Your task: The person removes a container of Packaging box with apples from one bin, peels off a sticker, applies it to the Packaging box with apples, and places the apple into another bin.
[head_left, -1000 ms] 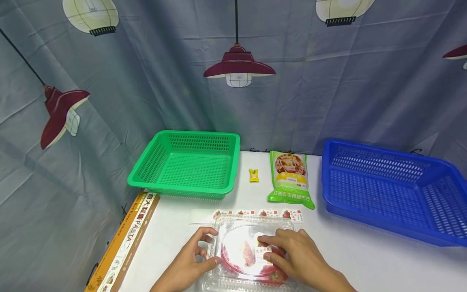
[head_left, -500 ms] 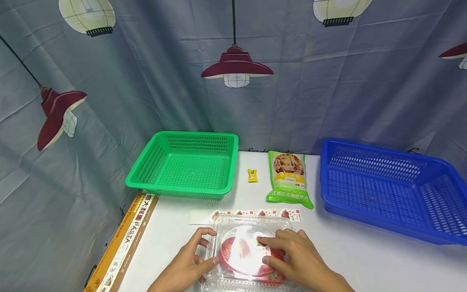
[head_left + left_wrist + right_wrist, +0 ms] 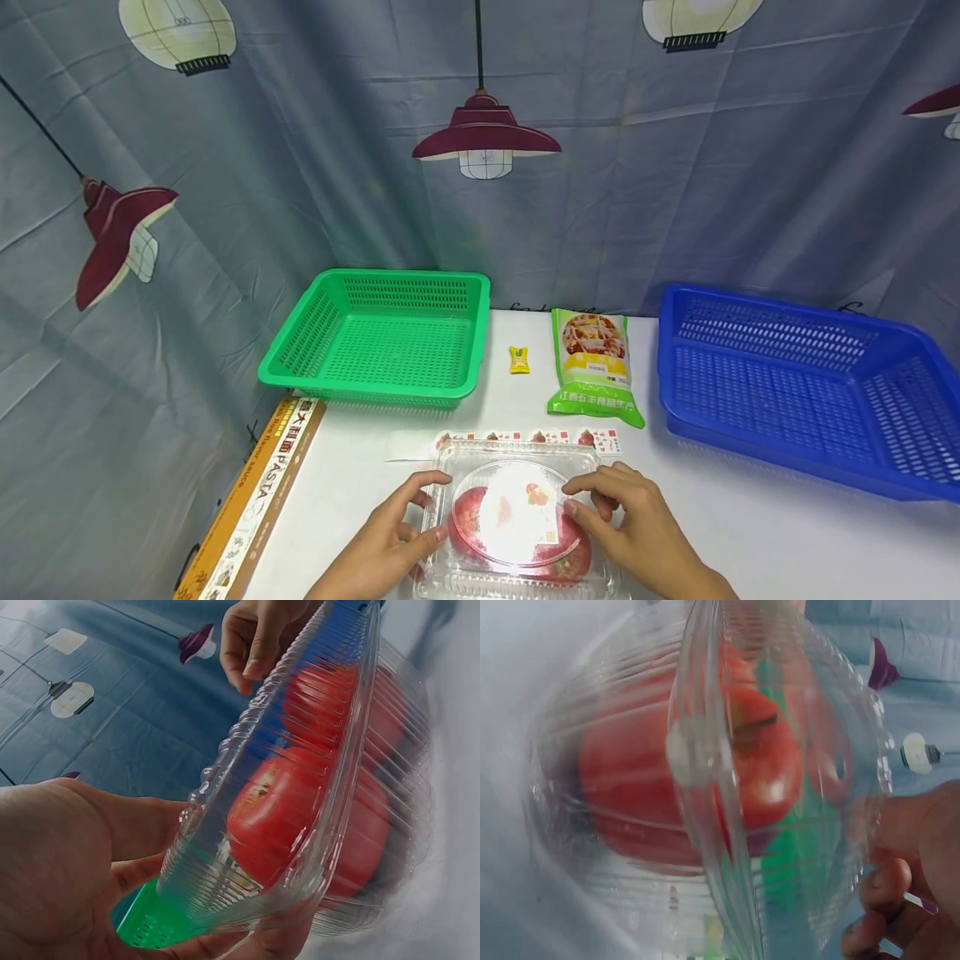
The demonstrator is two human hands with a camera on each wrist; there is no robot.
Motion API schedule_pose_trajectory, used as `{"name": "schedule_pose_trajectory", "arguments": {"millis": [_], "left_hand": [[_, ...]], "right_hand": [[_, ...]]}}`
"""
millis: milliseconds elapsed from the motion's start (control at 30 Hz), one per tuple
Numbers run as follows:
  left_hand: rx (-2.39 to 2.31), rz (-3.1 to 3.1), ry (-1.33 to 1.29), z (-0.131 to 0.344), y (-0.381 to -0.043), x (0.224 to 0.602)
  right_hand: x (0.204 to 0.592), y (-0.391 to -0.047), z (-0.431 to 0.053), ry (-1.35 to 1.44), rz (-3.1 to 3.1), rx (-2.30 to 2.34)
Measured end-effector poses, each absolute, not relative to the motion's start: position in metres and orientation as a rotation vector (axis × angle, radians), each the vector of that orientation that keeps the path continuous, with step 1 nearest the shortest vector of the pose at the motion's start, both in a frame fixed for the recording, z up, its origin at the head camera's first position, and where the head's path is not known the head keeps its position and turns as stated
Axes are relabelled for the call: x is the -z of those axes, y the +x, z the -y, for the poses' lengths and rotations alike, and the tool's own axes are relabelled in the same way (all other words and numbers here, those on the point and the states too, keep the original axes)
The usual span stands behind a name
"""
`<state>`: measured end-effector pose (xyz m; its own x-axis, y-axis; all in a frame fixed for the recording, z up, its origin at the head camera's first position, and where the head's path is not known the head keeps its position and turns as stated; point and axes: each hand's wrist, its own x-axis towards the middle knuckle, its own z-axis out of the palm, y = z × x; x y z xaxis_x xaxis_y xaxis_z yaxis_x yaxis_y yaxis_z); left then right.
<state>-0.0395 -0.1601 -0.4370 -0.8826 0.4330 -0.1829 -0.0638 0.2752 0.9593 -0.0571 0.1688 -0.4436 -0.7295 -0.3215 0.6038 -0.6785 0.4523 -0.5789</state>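
Note:
A clear plastic clamshell box (image 3: 459, 471) stands at the front of the table, holding several red fruits (image 3: 274, 814); one in the right wrist view shows an apple-like stem. On its lid lies a sticker (image 3: 537, 494) with a red fruit print, partly washed out by glare. My left hand (image 3: 386, 533) grips the box's left side, thumb toward the front and fingers along the edge. Over the lid's right part, my right hand (image 3: 633, 517) has its thumb and index fingertips beside the sticker, the other fingers loosely curled; nothing shows in its grasp.
Behind the box lies a strip of stickers (image 3: 543, 436). Farther back are a small yellow packet (image 3: 519, 360) and a green food bag (image 3: 596, 367). A green basket (image 3: 375, 388) stands back left, a blue basket (image 3: 772, 450) right. A long pasta box (image 3: 262, 492) lies at left.
My right hand has drawn back to the right from the sticker, uncovering its fruit print. The left hand keeps its hold on the box, which has hardly moved.

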Motion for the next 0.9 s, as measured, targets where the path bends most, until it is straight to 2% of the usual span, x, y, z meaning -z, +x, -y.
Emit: {"name": "schedule_pose_trajectory", "arguments": {"millis": [433,900], "left_hand": [[-1.652,-2.162,0.361,0.159,-0.040,0.439],[-1.688,-2.154,0.324,0.156,-0.039,0.438]], "right_hand": [[0.438,-0.051,-0.192,0.337,2.493,-1.290],[0.454,-0.065,-0.236,-0.179,2.587,-1.405]]}}
